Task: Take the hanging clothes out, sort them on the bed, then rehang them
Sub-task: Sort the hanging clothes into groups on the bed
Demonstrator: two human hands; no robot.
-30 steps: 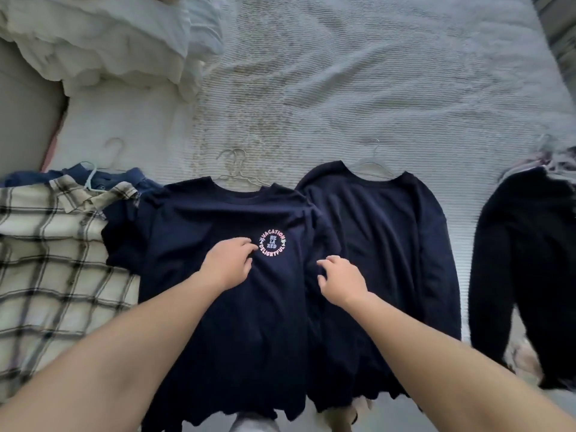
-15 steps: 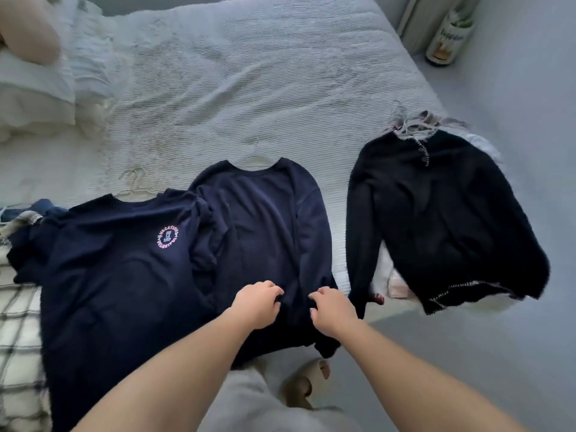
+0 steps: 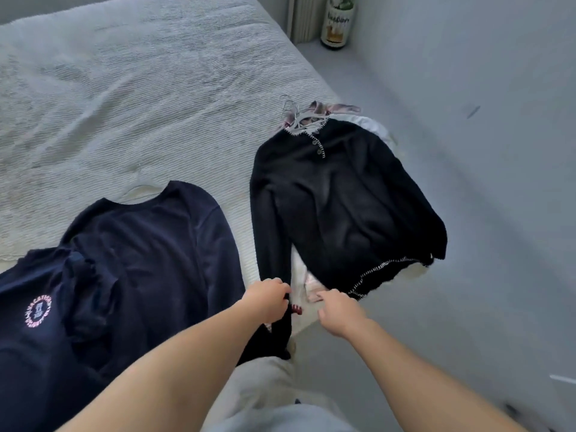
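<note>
L hand grips black cardigan sleeve; R hand loose (fingers relaxed), holds nothing, on bed.

A white ribbed bedspread is seen, on which a plain navy sweatshirt is laid beside a navy T-shirt marked with a ring of pink lettering. A black cardigan is edged in white blanket stitch, and pink and white garments are shown beneath it. A grey floor is seen, with a dark bottle bearing a cream label
</note>
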